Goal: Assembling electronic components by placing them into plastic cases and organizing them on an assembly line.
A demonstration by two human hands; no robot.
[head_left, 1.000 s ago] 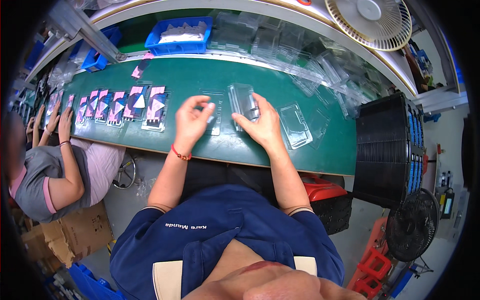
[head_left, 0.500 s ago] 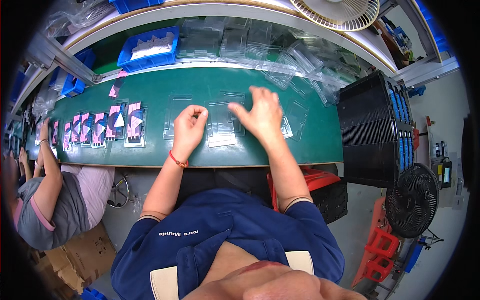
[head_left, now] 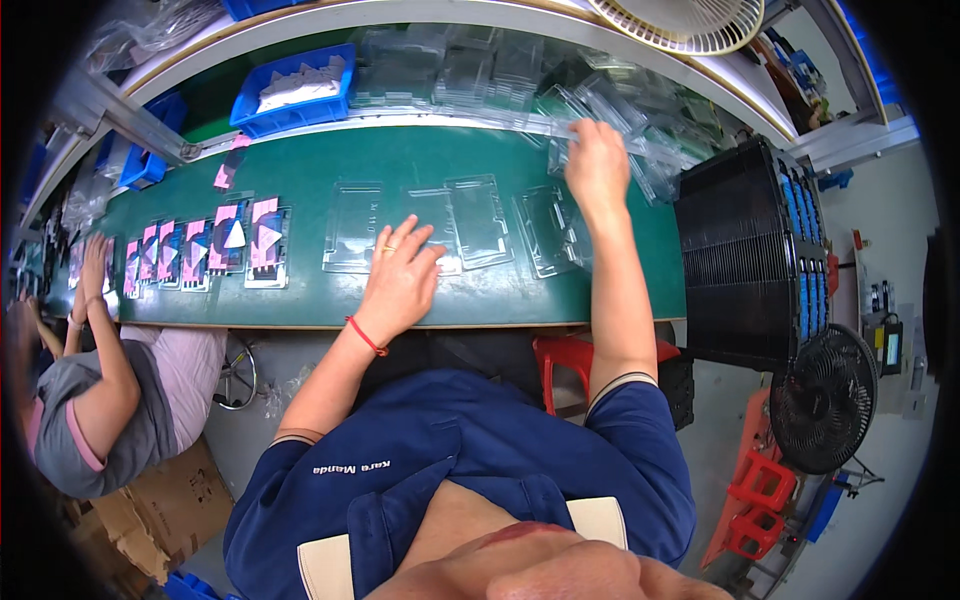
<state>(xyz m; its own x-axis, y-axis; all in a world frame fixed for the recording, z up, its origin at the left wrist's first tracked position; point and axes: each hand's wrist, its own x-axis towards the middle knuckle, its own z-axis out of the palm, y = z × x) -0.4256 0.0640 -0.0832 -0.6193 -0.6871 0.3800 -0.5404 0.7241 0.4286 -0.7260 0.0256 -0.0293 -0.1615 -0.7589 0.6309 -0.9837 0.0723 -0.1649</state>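
Several clear plastic trays lie in a row on the green table. My left hand [head_left: 403, 275] rests with fingers spread over one of them, covering much of it. Left of that hand sits a flat clear tray [head_left: 352, 228]; to its right are another clear tray [head_left: 480, 222] and a tilted one [head_left: 545, 232]. At the back right, my right hand [head_left: 598, 170] is closed at the near edge of the tray pile, its fingers bent round a clear plastic tray [head_left: 557, 157]. The fingertips are partly hidden.
Pink-and-black pieces with white triangles [head_left: 265, 238] lie in trays to the left. Behind stands a blue bin [head_left: 295, 92] of white pieces, beside stacked clear trays [head_left: 400, 68]. A black rack [head_left: 735, 260] borders the right; a co-worker's arm [head_left: 105, 340] is at far left.
My right hand has moved right and away from me to the tray pile. My left hand has opened and come down on a tray. The trays on the table have shifted position.
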